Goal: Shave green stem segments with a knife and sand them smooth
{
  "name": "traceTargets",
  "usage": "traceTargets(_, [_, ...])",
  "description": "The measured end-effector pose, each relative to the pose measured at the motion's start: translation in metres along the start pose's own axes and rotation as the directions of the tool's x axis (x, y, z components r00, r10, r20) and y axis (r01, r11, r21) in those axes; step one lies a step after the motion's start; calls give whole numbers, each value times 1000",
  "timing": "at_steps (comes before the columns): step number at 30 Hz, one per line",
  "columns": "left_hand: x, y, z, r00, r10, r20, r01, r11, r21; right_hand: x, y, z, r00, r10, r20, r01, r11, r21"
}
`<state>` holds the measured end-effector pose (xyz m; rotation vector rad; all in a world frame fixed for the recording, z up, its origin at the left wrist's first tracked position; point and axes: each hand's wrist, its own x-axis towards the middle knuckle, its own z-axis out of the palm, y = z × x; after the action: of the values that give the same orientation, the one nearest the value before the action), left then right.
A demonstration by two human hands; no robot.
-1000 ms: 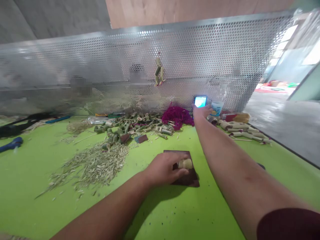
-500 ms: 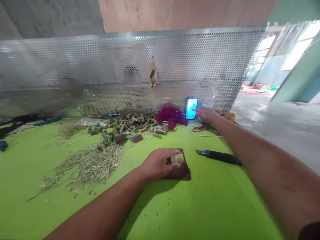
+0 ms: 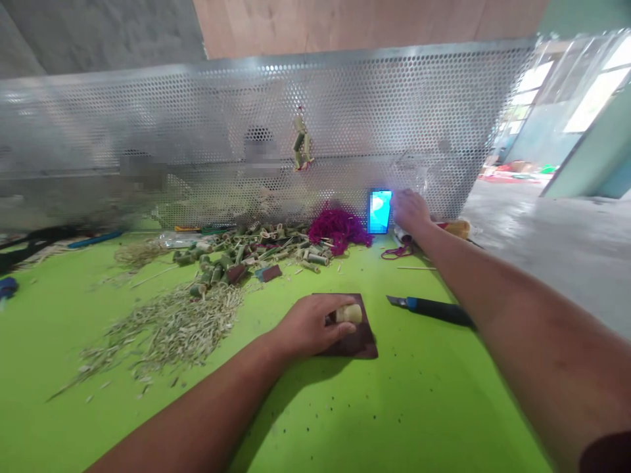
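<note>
**Item 1:** left hand [image 3: 309, 325], fingers curled in a narrow hold over a short bamboo piece [image 3: 349, 314], pressing it onto a dark brown sandpaper sheet [image 3: 348, 340]. The sheet lies mid-way along the green bench [image 3: 419, 410], nearer the near edge.

**Item 2:** right hand [image 3: 410, 211], reaching to the far edge, just beside an upright lit phone [image 3: 380, 211]. Whether it holds anything cannot be told.

**Item 3:** utility knife [image 3: 434, 312], black and blue handle, blade bare and pointing toward the sheet, lying under the right forearm.

**Also present:** magenta fibre bundle [image 3: 339, 230], heaped bamboo pieces [image 3: 231, 253], and pale shavings [image 3: 167, 332] toward the left edge. A perforated metal panel [image 3: 345, 105] stands along the far edge, with a small bamboo figure [image 3: 300, 143] hanging on it.

**Risks:** the bare blade could nick the right forearm if the arm drops or sweeps across it. The sheet shows no fixing, so uneven pressure could slide it or roll the bamboo piece away. A careless reach could knock the phone over.

**Markings:** no brand or legible writing can be read; the phone screen shows only blue glow.
</note>
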<state>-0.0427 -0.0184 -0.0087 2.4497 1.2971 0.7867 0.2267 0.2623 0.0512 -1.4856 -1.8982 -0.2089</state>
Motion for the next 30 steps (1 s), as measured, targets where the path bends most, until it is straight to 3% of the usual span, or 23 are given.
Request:
traceTargets(4, [1, 0, -1, 1000, -23, 1, 23, 1000, 6, -1, -8, -18, 987, -138, -82, 135, 990, -45])
traceTargets(9, [3, -3, -1, 999, -13, -53, 15, 999, 38, -20, -18, -37, 991, -109, -72, 106, 993, -41])
traceTargets(12, [5, -5, -1, 997, 13, -81, -10, 999, 37, -45, -31, -48, 998, -64, -5, 64, 997, 30])
traceTargets(16, [6, -5, -3, 990, 55, -128, -51, 998, 30, -99, -63, -65, 984, -81, 160, 32, 958, 287])
traceTargets(19, [6, 1, -6, 989, 61, -134, -57, 998, 37, -147, -96, -80, 929, -120, 351, -90, 846, 526])
traceTargets(21, [5, 7, -7, 991, 65, -114, -61, 997, 46, -177, -117, -87, 858, -179, 481, -189, 761, 621])
traceTargets(25, [4, 15, -8, 994, 77, -83, -73, 996, 47, -215, -144, -87, 780, -239, 578, -321, 639, 699])
traceTargets(28, [5, 18, -9, 996, 64, -67, -61, 997, 45, -214, -138, -75, 828, -240, 507, -273, 617, 738])
traceTargets(30, [6, 19, -9, 998, 39, -58, -36, 997, 62, -200, -120, -65, 880, -250, 405, -116, 712, 693])
